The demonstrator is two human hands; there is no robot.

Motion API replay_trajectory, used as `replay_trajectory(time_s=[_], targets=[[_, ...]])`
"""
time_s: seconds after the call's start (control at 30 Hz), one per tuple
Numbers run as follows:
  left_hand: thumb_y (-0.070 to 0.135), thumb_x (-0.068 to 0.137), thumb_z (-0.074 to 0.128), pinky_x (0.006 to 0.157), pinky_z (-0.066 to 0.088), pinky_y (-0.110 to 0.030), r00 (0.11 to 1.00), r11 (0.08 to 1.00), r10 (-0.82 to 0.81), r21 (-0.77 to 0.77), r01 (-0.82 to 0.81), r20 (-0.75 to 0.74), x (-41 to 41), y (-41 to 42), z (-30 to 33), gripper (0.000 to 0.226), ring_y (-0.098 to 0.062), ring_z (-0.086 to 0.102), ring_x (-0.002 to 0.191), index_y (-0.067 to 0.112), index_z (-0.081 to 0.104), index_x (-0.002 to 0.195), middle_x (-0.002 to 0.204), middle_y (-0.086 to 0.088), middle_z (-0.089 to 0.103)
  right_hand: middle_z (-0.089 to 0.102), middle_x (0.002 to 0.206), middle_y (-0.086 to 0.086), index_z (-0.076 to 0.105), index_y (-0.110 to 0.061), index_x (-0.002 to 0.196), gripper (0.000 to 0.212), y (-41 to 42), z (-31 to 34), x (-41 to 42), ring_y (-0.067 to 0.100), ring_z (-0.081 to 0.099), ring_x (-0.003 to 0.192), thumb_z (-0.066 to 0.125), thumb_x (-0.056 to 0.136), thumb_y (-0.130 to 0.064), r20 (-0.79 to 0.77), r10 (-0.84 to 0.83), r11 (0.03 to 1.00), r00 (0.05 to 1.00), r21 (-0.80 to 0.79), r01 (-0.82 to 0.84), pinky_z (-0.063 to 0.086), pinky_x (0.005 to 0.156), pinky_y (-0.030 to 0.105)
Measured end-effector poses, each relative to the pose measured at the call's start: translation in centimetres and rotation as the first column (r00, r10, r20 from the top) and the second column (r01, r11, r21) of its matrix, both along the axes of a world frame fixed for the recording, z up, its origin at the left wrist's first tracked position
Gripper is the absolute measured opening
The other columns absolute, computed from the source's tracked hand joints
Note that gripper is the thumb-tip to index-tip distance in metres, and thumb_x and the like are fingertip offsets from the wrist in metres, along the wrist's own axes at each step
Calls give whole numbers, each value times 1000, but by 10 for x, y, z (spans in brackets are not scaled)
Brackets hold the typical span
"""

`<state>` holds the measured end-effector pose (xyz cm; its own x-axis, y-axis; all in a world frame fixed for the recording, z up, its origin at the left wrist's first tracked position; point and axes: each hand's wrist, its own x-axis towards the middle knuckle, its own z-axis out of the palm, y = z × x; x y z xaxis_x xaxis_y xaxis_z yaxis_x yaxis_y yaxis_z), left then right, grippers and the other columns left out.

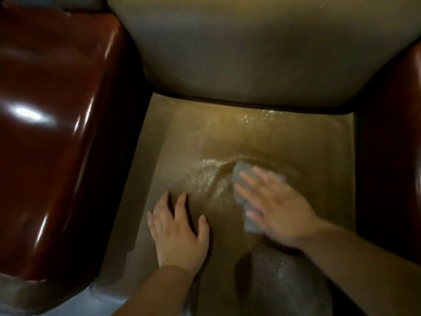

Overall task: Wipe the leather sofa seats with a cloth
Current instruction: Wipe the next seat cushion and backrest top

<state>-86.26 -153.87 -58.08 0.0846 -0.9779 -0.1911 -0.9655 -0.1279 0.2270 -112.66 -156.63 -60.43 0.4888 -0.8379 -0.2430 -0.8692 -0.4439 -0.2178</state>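
Observation:
A tan leather sofa seat fills the middle of the view, shiny and wet-looking near the centre. A grey cloth lies flat on the seat. My right hand presses down on it with straight, spread fingers, and the hand is motion-blurred. Only the cloth's left edge and far corner show around the hand. My left hand rests flat on the seat to the left of the cloth, fingers spread, touching nothing else.
A pale beige backrest cushion rises behind the seat. A glossy dark red armrest stands on the left and another on the right. A knee in grey fabric is at the seat's front.

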Motion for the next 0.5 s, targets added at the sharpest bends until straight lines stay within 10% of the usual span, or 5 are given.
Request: replay_trajectory(time_s=[0.17,0.37,0.5], targets=[[61,102,36,131,-4,-50,974,973,-228,-27,227,-17,-60,-123,-8,69,-24,-3,162,38,19,164,176,-1,3,-6,174,6,0,-28,166,66,-87,-13,-45,31,-9,159,12,107,-54,-71,-712,690,699,113,715,3,130,51],[60,100,26,130,5,-56,962,966,-244,-57,252,121,-68,-130,-44,72,-30,5,162,34,19,167,176,-4,11,3,173,13,8,-20,166,70,42,4,6,33,2,160,28,105,-47,-77,-681,731,728,-25,682,12,129,50],[55,98,35,129,5,-57,964,962,-246,-101,255,98,-68,-132,-47,72,-34,11,161,29,29,165,175,-8,17,15,171,19,20,-15,165,71,-36,-15,-54,38,11,159,27,105,-52,-71,-837,547,543,-83,833,16,127,55]])
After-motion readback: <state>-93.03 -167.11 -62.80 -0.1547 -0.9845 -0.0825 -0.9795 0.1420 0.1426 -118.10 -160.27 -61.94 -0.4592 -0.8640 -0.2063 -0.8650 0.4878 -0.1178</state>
